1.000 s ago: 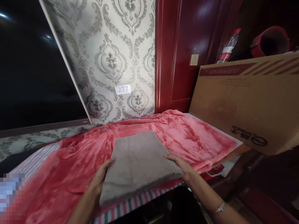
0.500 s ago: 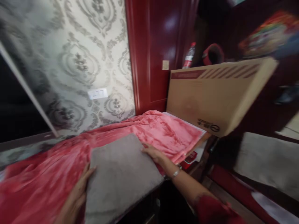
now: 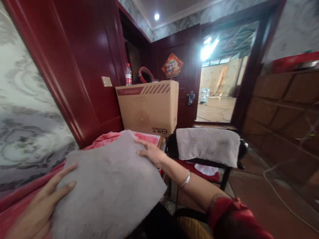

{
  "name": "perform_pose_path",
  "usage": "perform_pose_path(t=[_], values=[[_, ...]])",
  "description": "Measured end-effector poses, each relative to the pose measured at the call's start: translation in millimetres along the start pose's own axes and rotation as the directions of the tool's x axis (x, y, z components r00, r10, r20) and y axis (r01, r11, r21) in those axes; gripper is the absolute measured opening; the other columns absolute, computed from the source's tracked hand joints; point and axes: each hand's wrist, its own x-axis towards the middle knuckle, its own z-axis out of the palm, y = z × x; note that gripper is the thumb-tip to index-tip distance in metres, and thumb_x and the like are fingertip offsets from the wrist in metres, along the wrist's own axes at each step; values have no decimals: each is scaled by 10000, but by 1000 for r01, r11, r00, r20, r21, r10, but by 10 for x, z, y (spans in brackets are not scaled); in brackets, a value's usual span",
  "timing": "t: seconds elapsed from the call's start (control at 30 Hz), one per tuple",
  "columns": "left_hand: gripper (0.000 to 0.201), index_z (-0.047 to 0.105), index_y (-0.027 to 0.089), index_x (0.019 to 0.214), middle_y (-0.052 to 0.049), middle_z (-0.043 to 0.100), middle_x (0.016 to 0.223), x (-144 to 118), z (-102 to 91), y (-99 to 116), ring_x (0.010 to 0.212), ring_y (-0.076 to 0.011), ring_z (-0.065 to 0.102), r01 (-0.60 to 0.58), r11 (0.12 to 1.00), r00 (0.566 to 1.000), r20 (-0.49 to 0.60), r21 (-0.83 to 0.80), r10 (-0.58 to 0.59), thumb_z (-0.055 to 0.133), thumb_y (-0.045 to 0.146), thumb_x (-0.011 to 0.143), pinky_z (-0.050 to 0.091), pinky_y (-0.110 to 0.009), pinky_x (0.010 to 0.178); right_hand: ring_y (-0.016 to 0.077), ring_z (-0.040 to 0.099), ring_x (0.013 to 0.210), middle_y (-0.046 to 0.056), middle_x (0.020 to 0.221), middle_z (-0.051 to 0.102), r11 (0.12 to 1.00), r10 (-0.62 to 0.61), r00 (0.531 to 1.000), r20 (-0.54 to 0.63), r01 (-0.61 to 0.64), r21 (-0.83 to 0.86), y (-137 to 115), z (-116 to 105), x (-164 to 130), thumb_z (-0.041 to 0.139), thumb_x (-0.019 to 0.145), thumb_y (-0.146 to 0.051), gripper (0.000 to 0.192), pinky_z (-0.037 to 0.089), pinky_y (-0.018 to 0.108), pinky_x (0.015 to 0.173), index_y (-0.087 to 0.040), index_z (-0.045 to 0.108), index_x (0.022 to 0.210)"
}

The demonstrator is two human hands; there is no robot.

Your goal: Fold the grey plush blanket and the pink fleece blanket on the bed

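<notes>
A grey, fuzzy cloth [image 3: 109, 186] spreads out between my hands, above the pink blanket [image 3: 15, 209]. My left hand [image 3: 42, 202] grips its left edge, with the thumb and a finger on top and the other fingers out of sight. At the far right edge, my right hand [image 3: 151, 152] holds the cloth, fingers lying on its upper side and the rest hidden. A similar grey cloth [image 3: 208, 146] hangs over the back of a black chair [image 3: 245, 146] to the right.
A large cardboard box [image 3: 146, 108] stands beyond the blanket, with a red-labelled bottle [image 3: 128, 75] and a dark red ring-shaped object [image 3: 146, 74] behind its top. Stacked brown boxes [image 3: 279, 103] line the right. A white cord [image 3: 281, 196] crosses the floor near an open doorway.
My view has swung right, bringing the doorway and chair into sight. The grey cloth has come along in both hands and looks raised and closer to me.
</notes>
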Motion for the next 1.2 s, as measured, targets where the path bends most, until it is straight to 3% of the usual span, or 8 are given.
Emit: perform_pose_path(t=[0.1,0.27,0.43,0.57,0.73,0.97,1.03,1.2], values=[[544,704,460,1072,130,740,1157,107,798,604,1109,-231,665,-112,980,973,183,-165,142,798,313,557,562,-250,705,187,628,814,-14,990,705,995,-99,976,-194,101,-2,-535,-620,-352,735,623,-200,722,527,342,802,-280,593,1327],[579,682,234,1147,-9,744,887,213,2175,1341,706,-151,666,-99,885,804,487,-456,341,669,69,593,518,-224,600,174,622,825,28,1065,698,969,-246,841,-483,195,-153,-1171,-1562,-1004,742,636,-194,767,532,319,796,-246,571,1382],[629,643,198,1206,-19,698,792,215,3338,1679,606,-134,608,-62,852,628,643,-520,438,597,27,603,490,-229,548,174,627,813,41,1067,691,941,-316,698,-642,143,-308,-1493,-2362,-1502,744,649,-214,763,535,295,725,-254,567,1389],[671,609,205,1300,-26,688,779,233,3982,1753,620,-142,605,-168,893,567,699,-418,434,563,35,653,485,-253,591,184,630,780,59,1098,682,911,-338,660,-671,51,-408,-1471,-2853,-1713,727,673,-272,770,524,300,660,-255,527,1417],[498,695,117,1178,-32,661,694,312,4388,1522,577,-134,549,-288,931,607,709,-225,359,615,44,692,445,-275,603,163,568,630,35,832,667,838,-220,659,-720,-251,-486,-1157,-3217,-1799,664,707,-302,716,452,281,544,-171,532,1399],[496,687,137,1205,-56,732,860,436,4402,1392,710,-134,624,-374,910,616,686,-178,387,602,50,724,484,-259,688,195,628,737,43,856,694,708,-333,701,-630,-256,-658,-1028,-3423,-1738,609,778,-364,581,504,307,627,-179,606,1329],[510,677,139,1232,-71,741,894,424,4396,1390,730,-155,640,-416,897,625,670,-149,401,597,61,734,500,-287,709,233,657,828,67,926,715,607,-375,706,-601,-303,-735,-1045,-3447,-1718,590,786,-338,544,533,356,719,-187,635,1307],[497,676,120,1225,-144,714,1156,360,4417,1388,1025,-249,658,-553,831,635,614,-63,469,572,52,744,504,-373,915,315,653,1034,115,1143,702,219,-467,720,-513,-468,-856,-1100,-3425,-1749,551,828,-339,485,510,480,925,-226,675,1283]])
